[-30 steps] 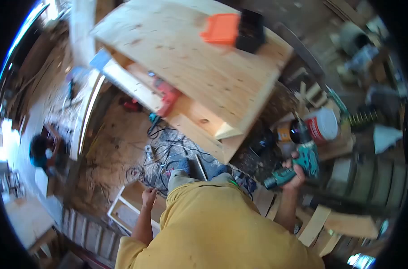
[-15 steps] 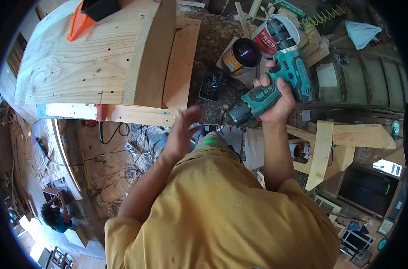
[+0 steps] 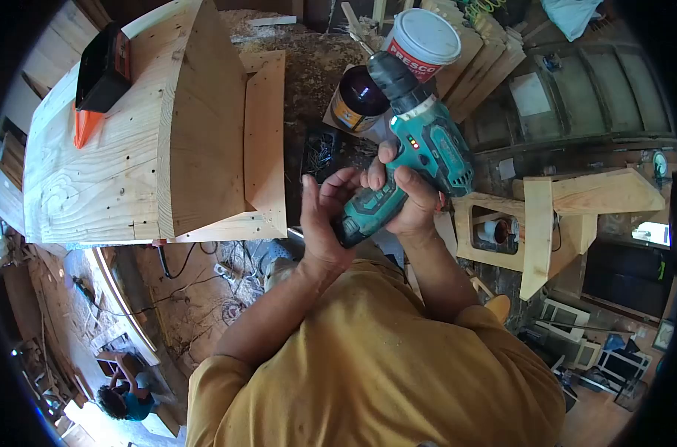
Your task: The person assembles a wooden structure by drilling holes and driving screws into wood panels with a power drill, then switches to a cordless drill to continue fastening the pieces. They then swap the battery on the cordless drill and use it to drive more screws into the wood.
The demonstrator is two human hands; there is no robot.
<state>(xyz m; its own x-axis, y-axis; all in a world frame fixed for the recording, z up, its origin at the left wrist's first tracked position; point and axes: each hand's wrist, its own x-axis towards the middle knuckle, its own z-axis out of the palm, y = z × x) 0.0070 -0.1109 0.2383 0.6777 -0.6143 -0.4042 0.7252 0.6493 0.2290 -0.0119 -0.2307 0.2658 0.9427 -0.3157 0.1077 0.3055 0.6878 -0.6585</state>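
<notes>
Workshop floor: I see the sawdust-strewn floor [image 3: 197, 320] below the pine box, crossed by cables; a person [image 3: 130, 395] in a teal top is well apart, below the box's left end.
Pine box: the big pale box [image 3: 107, 171] carries a black bin [image 3: 104, 71] and an orange piece [image 3: 87, 127] on top.
Dark work surface: this stained surface [image 3: 301, 78] lies just right of the box, holding a small tray [image 3: 320, 155] of screws.
Wooden frame: the angled frame [image 3: 538, 231] stands well right of the box.
Green drill: I have the drill [image 3: 428, 149] right of the box, tilted, its chuck up and leftward, small lights lit.
White bucket: the lidded bucket [image 3: 426, 39] is up and right of the box; a dark-topped jar [image 3: 361, 97] sits nearer.
Right hand: the hand [image 3: 402, 190], right of the box, has fingers wrapped round the drill's handle.
Left hand: nearer the box, the hand [image 3: 327, 227] cups loosely by the battery end, thumb and fingers parted; I can't tell whether they press.
</notes>
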